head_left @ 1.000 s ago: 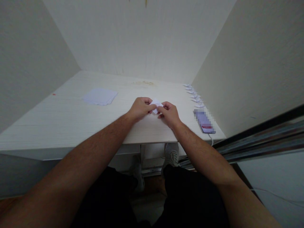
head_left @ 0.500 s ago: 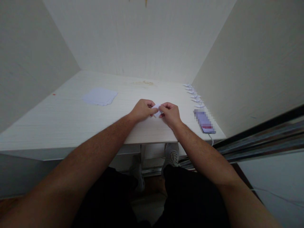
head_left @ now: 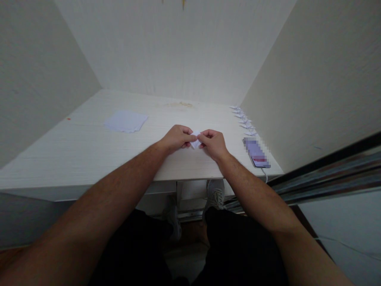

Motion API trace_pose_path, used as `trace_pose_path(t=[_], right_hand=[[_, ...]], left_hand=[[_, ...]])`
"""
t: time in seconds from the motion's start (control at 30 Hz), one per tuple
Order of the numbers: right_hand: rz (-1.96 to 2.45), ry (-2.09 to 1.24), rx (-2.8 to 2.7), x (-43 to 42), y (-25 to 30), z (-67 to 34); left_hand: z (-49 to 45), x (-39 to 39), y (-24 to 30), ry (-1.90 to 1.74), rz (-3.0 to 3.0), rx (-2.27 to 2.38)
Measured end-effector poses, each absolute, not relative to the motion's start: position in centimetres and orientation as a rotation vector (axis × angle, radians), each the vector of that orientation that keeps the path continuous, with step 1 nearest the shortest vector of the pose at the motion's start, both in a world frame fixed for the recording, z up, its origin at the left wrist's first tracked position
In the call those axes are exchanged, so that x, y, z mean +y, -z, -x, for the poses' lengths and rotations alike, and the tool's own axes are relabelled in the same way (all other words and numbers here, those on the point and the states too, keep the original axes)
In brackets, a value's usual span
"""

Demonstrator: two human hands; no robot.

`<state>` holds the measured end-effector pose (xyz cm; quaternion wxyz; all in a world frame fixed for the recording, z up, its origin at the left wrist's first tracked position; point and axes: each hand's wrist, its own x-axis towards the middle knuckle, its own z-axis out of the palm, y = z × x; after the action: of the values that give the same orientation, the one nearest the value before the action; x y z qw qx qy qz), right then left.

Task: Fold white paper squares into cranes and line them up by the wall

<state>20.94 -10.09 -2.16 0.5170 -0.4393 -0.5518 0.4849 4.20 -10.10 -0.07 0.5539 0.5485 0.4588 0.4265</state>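
Note:
A small folded piece of white paper (head_left: 195,142) is pinched between both my hands just above the white desk (head_left: 89,147). My left hand (head_left: 177,138) grips its left side with closed fingers. My right hand (head_left: 213,143) grips its right side, fingers curled in a pinch. Most of the paper is hidden behind my fingers.
A stack of white paper sheets (head_left: 126,120) lies at the desk's left back. Several small folded paper figures (head_left: 244,121) line the right wall. A phone (head_left: 256,152) with a cable lies at the right front. Walls close in on three sides.
The paper showed more above my fingers a second ago; now it is folded smaller and sits lower between my hands. My hands have drawn slightly closer together.

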Motion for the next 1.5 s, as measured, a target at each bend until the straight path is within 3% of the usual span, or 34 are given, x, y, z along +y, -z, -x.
trace_pose_path(t=[0.53, 1.5], right_hand=[[1.047, -1.181, -1.358, -9.9, 2.5, -20.9], [1.103, -1.242, -1.39, -10.5, 1.9, -20.2]], left_hand=[[-4.1, -10.2, 0.0, -1.006, -1.508, 1.211], [-5.0, -9.8, 0.4, -1.29, -1.31, 1.071]])
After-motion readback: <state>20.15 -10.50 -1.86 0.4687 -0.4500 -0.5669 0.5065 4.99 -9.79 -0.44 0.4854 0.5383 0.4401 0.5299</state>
